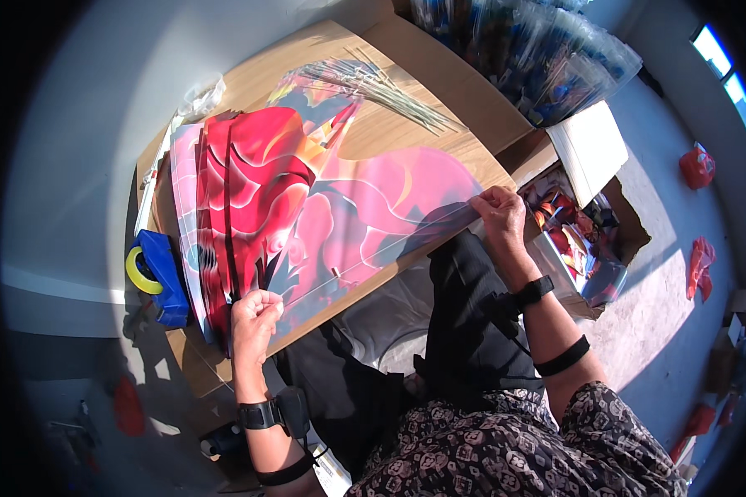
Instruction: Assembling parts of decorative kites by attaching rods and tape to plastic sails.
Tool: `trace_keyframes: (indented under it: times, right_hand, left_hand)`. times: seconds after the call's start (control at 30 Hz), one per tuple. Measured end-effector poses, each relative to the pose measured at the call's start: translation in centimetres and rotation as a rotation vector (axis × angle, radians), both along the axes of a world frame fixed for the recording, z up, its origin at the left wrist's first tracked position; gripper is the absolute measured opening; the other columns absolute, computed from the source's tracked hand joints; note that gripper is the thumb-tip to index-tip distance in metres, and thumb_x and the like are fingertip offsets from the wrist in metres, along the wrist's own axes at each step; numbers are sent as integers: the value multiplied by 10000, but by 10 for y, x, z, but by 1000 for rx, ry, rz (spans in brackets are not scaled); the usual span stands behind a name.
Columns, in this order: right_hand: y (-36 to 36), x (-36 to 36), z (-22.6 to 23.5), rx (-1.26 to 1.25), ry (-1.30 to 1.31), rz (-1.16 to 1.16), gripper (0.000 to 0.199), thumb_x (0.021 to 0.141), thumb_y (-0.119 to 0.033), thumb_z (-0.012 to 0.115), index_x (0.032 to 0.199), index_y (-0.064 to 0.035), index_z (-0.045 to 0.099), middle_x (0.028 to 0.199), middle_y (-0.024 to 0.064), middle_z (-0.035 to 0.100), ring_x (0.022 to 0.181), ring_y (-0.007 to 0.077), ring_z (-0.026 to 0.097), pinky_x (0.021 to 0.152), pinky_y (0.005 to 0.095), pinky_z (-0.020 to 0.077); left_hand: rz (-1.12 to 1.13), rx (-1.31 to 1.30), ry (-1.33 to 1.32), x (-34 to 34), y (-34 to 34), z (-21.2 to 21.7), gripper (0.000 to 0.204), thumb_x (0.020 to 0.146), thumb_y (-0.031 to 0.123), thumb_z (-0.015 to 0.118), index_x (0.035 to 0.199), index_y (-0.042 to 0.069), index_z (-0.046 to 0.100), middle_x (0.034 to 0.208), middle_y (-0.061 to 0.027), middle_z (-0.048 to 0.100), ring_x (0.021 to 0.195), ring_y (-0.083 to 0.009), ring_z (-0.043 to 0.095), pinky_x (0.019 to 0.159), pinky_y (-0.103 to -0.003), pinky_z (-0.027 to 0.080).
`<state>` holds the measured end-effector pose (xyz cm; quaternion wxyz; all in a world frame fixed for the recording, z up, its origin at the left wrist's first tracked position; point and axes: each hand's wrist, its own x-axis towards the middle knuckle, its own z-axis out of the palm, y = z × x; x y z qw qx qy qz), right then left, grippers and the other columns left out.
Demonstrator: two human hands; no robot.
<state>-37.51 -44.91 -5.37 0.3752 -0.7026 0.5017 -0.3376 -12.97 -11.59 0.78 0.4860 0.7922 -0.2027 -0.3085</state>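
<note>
A thin, translucent pink-and-grey printed sheet point(371, 199) lies spread across the wooden table, its near edge along the table's front. My right hand point(499, 217) is closed in a pinch at the sheet's right corner. At the near left, my left hand point(255, 321) has its fingers pressed together beside the sheet's edge. A thin pale line, rod or cord, runs along that edge between the two hands; I cannot tell which. Left of the sheet lies a folded stack of red printed sheets point(253, 178), overlapping it.
Thin sticks point(389, 91) lie in a bundle on the table's point(315, 41) far side. A blue tape dispenser point(162, 277) with yellow tape stands at the left edge. An open carton point(588, 153) of colourful pieces is on the right, with plastic-wrapped bundles point(547, 62) behind. Red bags point(698, 166) lie on the floor.
</note>
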Motion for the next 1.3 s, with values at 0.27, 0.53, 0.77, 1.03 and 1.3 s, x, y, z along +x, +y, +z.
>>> trace_keyframes:
  times: [0.27, 0.53, 0.77, 1.03, 1.3]
  right_hand:
    - [3, 8, -2, -14, 42, -13, 212, 690, -190, 756, 749, -9, 663, 735, 100, 592, 684, 213, 603, 638, 327, 468]
    - [-5, 1, -3, -10, -22, 18, 205, 731, -158, 744, 722, 23, 647, 645, 62, 588, 608, 122, 534, 597, 284, 430]
    - [-2, 3, -2, -39, 17, 8, 203, 721, -184, 746, 730, -5, 650, 645, 62, 595, 612, 143, 557, 604, 297, 445]
    - [1, 3, 0, -31, 67, -35, 212, 706, -211, 757, 754, -27, 666, 720, 84, 615, 682, 194, 599, 651, 322, 468]
    - [10, 12, 2, -107, 159, -51, 220, 696, -219, 766, 735, -35, 652, 793, 93, 585, 767, 249, 583, 695, 359, 460]
  left_hand:
    - [14, 53, -8, 9, 4, -3, 62, 773, 38, 620, 824, 6, 632, 670, 8, 570, 561, -48, 480, 508, -203, 382]
    - [-36, 120, -122, 9, -4, -10, 61, 749, 8, 635, 808, 19, 625, 655, 3, 572, 563, -51, 494, 506, -211, 381]
    - [27, 141, -209, 5, -2, -19, 80, 712, -12, 673, 758, -27, 610, 654, -55, 607, 602, -101, 562, 571, -256, 450]
    - [19, 100, -225, 4, 3, -29, 83, 735, -31, 663, 792, -9, 607, 666, -29, 599, 585, -76, 541, 538, -229, 419]
    - [48, 128, -234, 4, 7, -27, 88, 727, -27, 674, 778, -18, 604, 662, -47, 602, 612, -94, 557, 587, -252, 454]
